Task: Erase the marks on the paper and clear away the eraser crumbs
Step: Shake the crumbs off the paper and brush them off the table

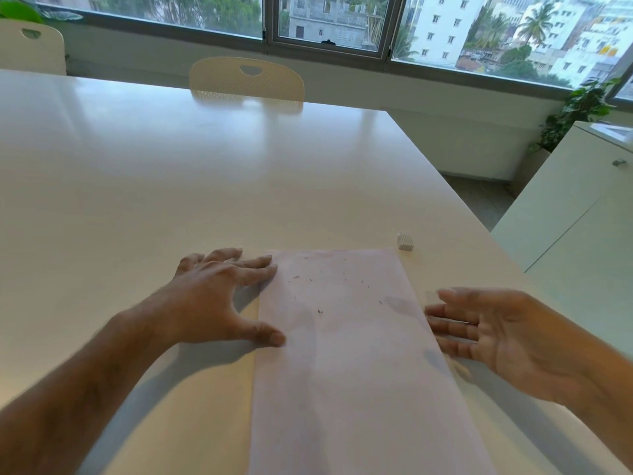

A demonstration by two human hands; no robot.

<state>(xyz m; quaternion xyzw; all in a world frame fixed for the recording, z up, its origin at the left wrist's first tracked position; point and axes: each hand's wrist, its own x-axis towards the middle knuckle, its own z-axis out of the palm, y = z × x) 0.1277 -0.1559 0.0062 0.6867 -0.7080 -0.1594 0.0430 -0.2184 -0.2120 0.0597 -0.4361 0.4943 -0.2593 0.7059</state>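
Paper [349,354] lies flat on the white table [171,173], long edge running away from me. Eraser [405,242] sits on the table just beyond the sheet's far right corner, touched by neither hand. Dark crumbs [320,310] are scattered over the upper half of the sheet; a few faint grey smudges show near the right edge, too pale for me to say whether they are marks or shadow.

My left hand [219,299] is spread wide, fingertips and thumb pressing the sheet's left edge, holding nothing. My right hand [486,332] is flat and open, palm turned inward, fingers straight, just beside the right edge. It is blurred, so I cannot tell whether it touches the paper.

Judgement: erasing looks mostly done; the step in hand is clearing crumbs.

To do it well:
- Keep the left hand pinning the edge so the sheet does not slide or buckle.
- Sweep with the side of the right hand, lightly, in one direction toward the far edge.
- Avoid pressing the crumbs down; they could smear graphite back in.
- Steer clear of knocking the eraser.
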